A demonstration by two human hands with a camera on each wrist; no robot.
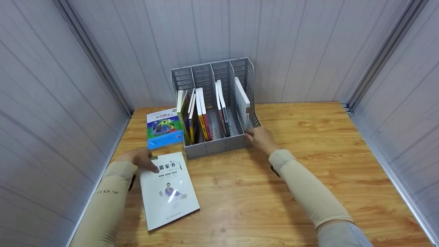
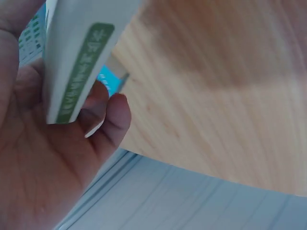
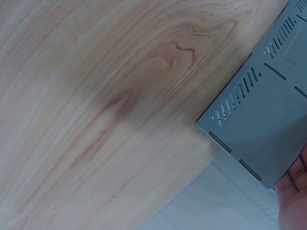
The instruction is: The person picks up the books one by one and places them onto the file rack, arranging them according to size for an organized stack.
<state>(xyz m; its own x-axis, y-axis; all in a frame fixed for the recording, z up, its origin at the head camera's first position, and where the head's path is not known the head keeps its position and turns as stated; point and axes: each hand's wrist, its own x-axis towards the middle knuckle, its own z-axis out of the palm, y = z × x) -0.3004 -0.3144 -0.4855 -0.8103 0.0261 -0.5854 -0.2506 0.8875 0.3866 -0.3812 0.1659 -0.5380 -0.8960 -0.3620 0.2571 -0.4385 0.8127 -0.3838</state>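
My left hand (image 1: pixel 139 159) grips a white paperback book (image 1: pixel 171 195) by its upper left edge, thumb on the cover and fingers underneath. In the left wrist view the book's spine, with a green label (image 2: pixel 86 72), lies across the palm. At the grey desktop file rack (image 1: pixel 216 146), my right hand (image 1: pixel 262 139) holds the front right lower corner. The right wrist view shows a slotted grey panel of the rack, with the fingers (image 3: pixel 290 187) at its corner. Several books stand in the rack's compartments, among them a thick white book (image 1: pixel 242 97) in the rightmost one.
A blue and green book (image 1: pixel 164 132) lies flat on the wooden table (image 1: pixel 240 199), left of the rack and partly behind it. White panel walls (image 1: pixel 219 31) enclose the table at the back and on both sides.
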